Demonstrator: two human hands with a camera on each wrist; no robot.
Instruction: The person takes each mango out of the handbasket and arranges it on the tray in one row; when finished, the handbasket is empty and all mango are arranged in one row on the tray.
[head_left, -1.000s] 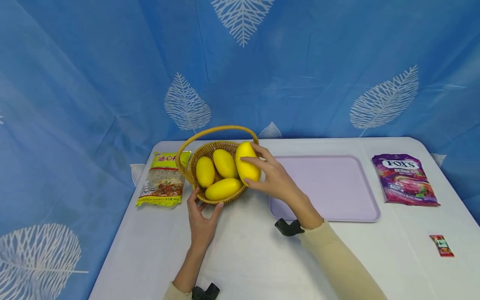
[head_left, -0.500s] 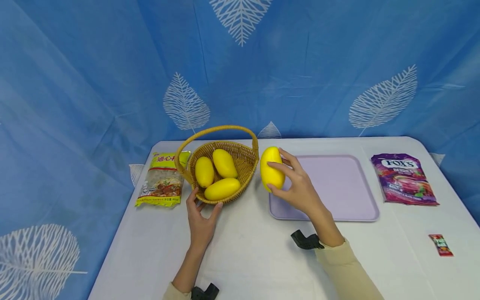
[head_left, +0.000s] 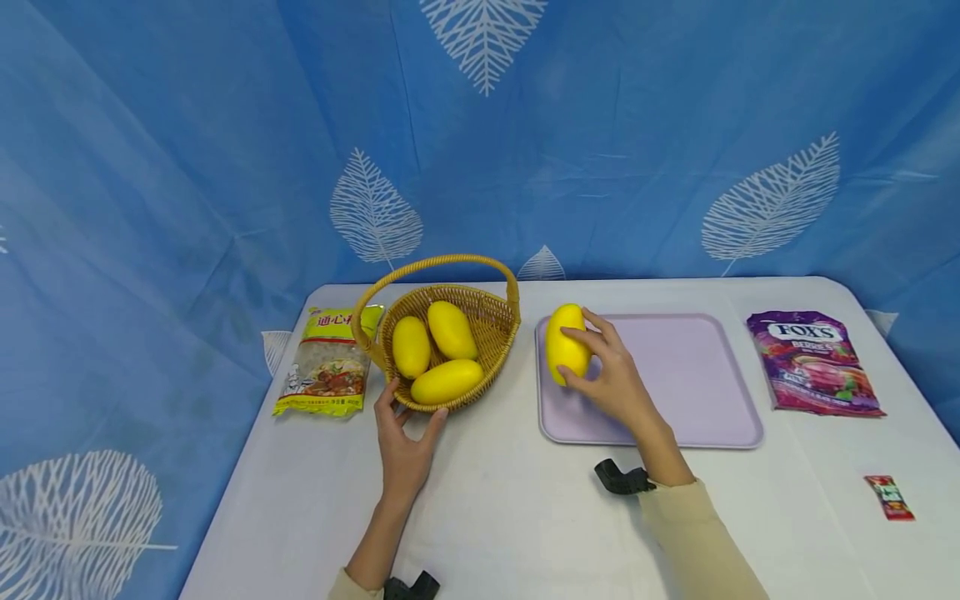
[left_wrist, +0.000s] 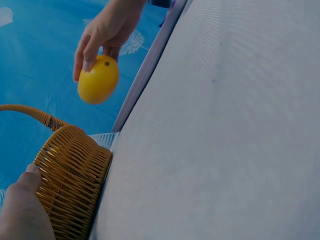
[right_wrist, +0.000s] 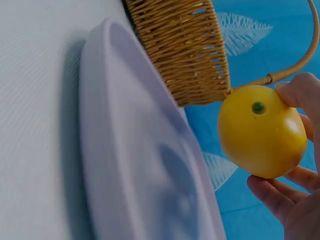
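A yellow mango with a small green stem spot is held between the thumb and fingers of my right hand. It hangs over the left part of the lilac tray, and the right wrist view shows a gap and a shadow beneath it. My left hand holds the near side of the wicker basket, fingers at its rim; in the left wrist view the thumb lies along the woven wall. Several more mangoes lie inside the basket, whose handle stands up.
Left of the basket lies a pasta bag, partly behind the handle. At the right are a purple candy bag and a small red wrapped candy. A blue leaf-patterned cloth hangs behind the white table.
My right hand has lifted the mango out of the basket and carried it right, over the tray's left side. My left hand and the basket have stayed in place.
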